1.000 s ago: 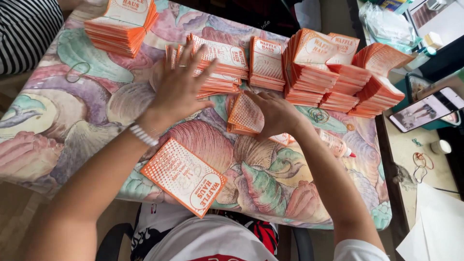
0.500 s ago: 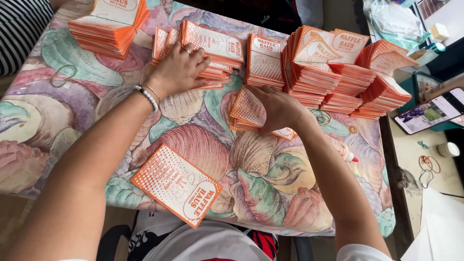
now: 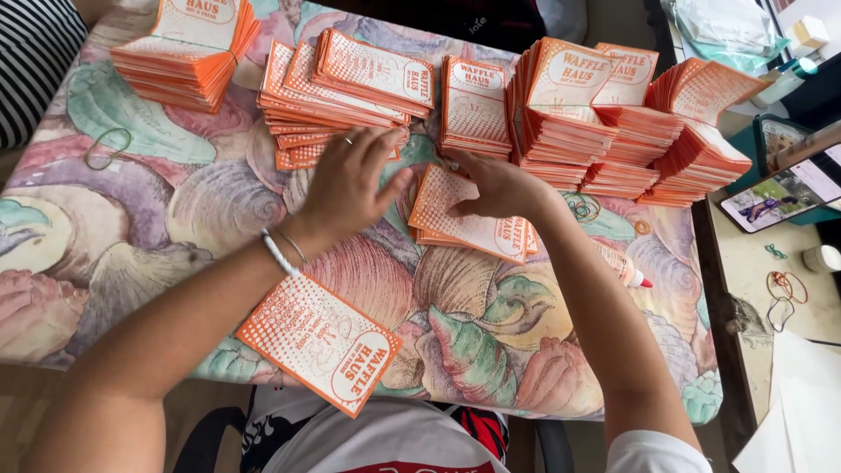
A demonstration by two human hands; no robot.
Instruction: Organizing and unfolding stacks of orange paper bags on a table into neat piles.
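A single orange-and-white paper sleeve [image 3: 320,342] lay at the near edge of the shell-patterned tablecloth [image 3: 166,228], apart from both hands. Beyond it, the left hand [image 3: 350,180] hovered with fingers spread, fingertips touching a fanned stack of sleeves [image 3: 337,96]. Just right of that hand, the right hand [image 3: 495,184] pressed flat on a small pile of sleeves [image 3: 469,219]. Farther back stood tall banded stacks [image 3: 613,114].

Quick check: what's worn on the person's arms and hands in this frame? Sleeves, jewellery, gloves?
Both forearms are bare, no gloves. The left hand has a thin ring on one finger, and a white bracelet plus a thinner band at the wrist. The right hand shows no jewellery; a white short sleeve shows at that shoulder.
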